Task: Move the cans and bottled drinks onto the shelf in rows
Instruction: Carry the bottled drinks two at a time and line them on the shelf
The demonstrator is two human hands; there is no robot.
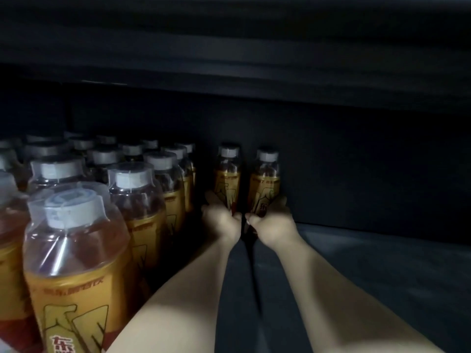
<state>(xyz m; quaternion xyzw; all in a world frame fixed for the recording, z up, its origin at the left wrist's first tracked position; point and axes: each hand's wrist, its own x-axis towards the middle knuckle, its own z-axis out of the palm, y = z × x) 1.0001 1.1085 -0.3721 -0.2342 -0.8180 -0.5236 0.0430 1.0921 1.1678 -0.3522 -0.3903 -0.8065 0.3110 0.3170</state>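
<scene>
Both arms reach deep into a dim shelf (382, 266), toward its dark back wall (356, 161).

Left hand (222, 220): fingers curled round the lower body of the left bottle (227, 174), thumb lying across the front of the label. Right hand (270, 225): gripping the right bottle (266, 177) in the same way, low on the label. The two hands are just beside each other, thumbs nearly meeting.

Both held bottles stand upright, side by side with a narrow gap between them, close to the back wall. Each has a pale cap under clear shrink wrap, dark liquid at the shoulder and an orange-yellow label. Their bases are hidden behind the hands; they appear to rest on the shelf floor, but this cannot be confirmed in the poor light.

Stocked bottles (142, 200): the same product fills the left part of the shelf in several rows running front to back, all upright. The left bottle stands apart from the nearest row by a dark gap.

The shelf floor to the right of the arms is a plain dark surface.
</scene>
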